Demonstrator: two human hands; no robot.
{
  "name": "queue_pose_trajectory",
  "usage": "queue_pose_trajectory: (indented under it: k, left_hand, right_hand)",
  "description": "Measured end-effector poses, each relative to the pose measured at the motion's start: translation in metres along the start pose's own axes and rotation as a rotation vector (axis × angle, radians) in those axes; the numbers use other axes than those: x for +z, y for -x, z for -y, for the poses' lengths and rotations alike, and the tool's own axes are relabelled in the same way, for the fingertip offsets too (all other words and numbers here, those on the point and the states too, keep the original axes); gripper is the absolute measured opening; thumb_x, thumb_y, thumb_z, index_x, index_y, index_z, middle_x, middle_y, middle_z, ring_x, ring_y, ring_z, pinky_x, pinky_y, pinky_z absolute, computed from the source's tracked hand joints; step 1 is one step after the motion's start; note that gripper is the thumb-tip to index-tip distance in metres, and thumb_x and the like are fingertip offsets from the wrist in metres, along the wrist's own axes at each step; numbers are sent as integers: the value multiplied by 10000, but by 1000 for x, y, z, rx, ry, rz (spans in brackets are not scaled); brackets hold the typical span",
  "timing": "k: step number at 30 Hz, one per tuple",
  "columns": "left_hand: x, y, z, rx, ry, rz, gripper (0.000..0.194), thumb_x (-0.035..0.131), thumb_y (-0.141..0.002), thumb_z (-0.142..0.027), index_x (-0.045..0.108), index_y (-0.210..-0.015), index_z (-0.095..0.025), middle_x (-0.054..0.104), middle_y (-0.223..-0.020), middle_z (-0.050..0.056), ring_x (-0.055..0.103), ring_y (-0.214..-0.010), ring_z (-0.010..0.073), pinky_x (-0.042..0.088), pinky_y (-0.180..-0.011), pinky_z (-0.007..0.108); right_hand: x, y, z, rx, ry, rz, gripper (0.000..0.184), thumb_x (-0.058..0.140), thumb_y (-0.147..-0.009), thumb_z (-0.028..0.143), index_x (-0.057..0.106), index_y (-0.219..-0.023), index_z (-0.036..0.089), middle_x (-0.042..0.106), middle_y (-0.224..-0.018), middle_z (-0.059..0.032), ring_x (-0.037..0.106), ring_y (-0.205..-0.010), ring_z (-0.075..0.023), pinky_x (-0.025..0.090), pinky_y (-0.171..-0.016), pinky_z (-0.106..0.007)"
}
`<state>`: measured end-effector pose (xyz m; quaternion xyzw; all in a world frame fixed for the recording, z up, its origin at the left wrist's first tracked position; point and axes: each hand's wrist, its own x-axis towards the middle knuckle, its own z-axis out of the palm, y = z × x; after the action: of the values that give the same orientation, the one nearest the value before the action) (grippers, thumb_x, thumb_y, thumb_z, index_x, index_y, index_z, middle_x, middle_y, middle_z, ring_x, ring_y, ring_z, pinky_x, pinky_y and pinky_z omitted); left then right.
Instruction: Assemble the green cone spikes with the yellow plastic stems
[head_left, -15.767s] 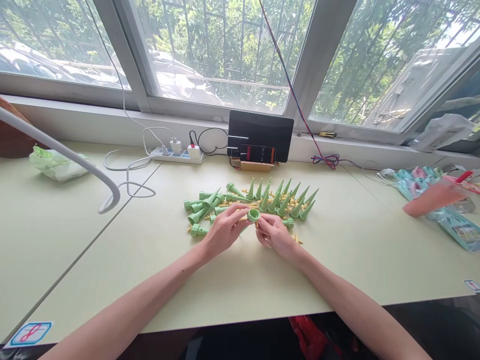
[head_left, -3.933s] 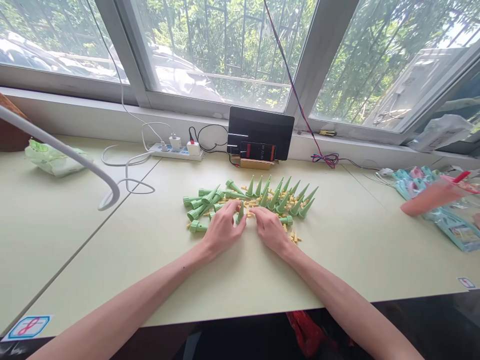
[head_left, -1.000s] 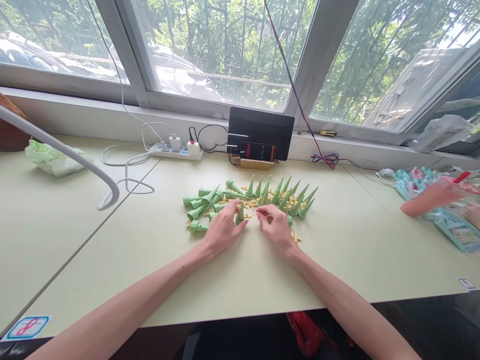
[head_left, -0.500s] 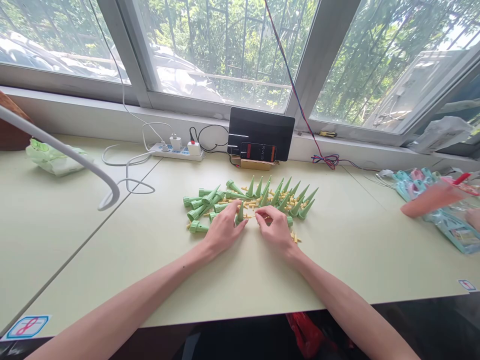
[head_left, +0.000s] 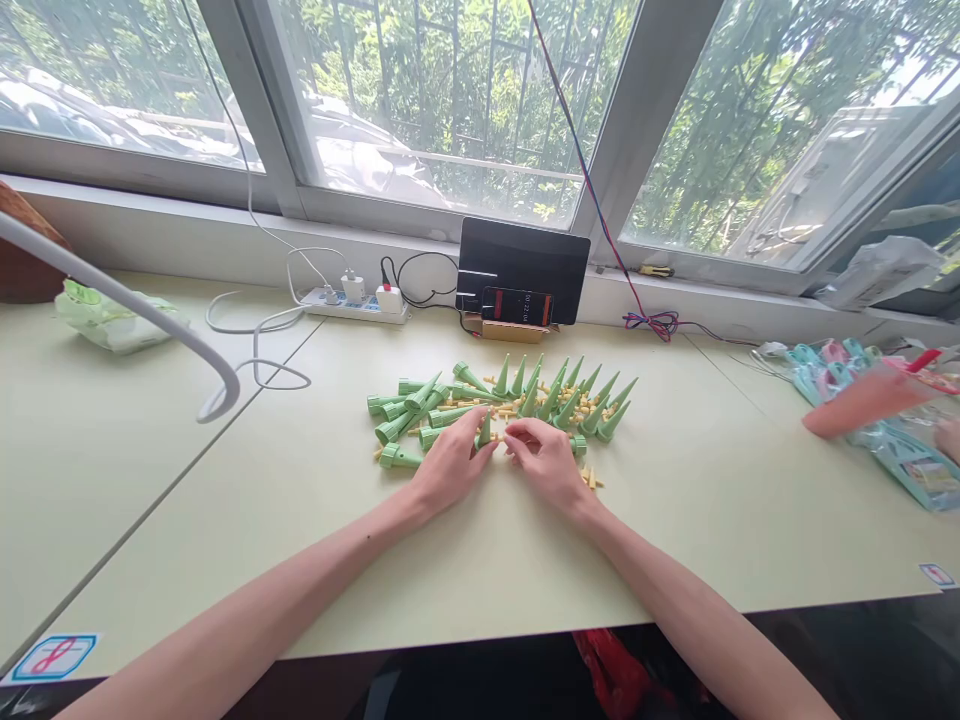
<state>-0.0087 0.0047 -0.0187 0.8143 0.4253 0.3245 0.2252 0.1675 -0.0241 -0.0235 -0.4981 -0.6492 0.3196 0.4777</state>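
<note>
My left hand (head_left: 453,456) is closed round a green plant watering spike (head_left: 485,430), whose pointed tip rises between thumb and fingers. A small yellow valve piece (head_left: 496,437) sticks out of the spike's side towards my right hand (head_left: 546,458). The fingertips of my right hand are pinched at the outer end of that yellow piece. Several green spikes (head_left: 399,429) lie on their sides beyond and left of my left hand. Other spikes (head_left: 564,400) stand point-up behind my right hand, with loose yellow valve pieces (head_left: 592,479) around them.
At the back a phone (head_left: 517,306) leans against a black tablet (head_left: 525,262). A power strip (head_left: 358,308) with cables lies to its left. A white curved bar (head_left: 150,318) crosses the left side. Bagged blue items (head_left: 919,462) and another person's hand (head_left: 948,438) are at the right.
My right hand has shifted slightly left, closer to the spike, and the gap between its fingertips and the spike has narrowed. My left hand has stayed almost in place.
</note>
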Motion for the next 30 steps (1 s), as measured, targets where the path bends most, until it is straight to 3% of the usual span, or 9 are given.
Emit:
queue_pose_trajectory:
  k: [11,16,30]
  left_hand:
    - [0,0,-1,10,66,5,295,499,-914,-185,486,-1207,-216,662,-965,13,588,-664,143,474,-708,285]
    - [1,0,-1,4,97,3,293,513,-907,-182,495,-1199,-208,652,-905,5,569,-647,135,469,-696,278]
    - [-1,-2,-1,-6,197,39,302,517,-899,-205,490,-1199,-219,624,-890,-6,521,-602,103,449,-608,235]
  right_hand:
    - [0,-1,-1,20,-74,33,176,636,-857,340,670,-913,177,673,-923,-73,673,-712,-186,614,-644,-323]
    - [1,-1,-2,19,-91,41,153,656,-834,303,686,-919,178,676,-919,-72,676,-777,-201,623,-672,-333]
    - [2,-1,-8,56,-209,65,174,664,-845,344,678,-924,190,689,-825,-44,682,-691,-194,598,-645,-324]
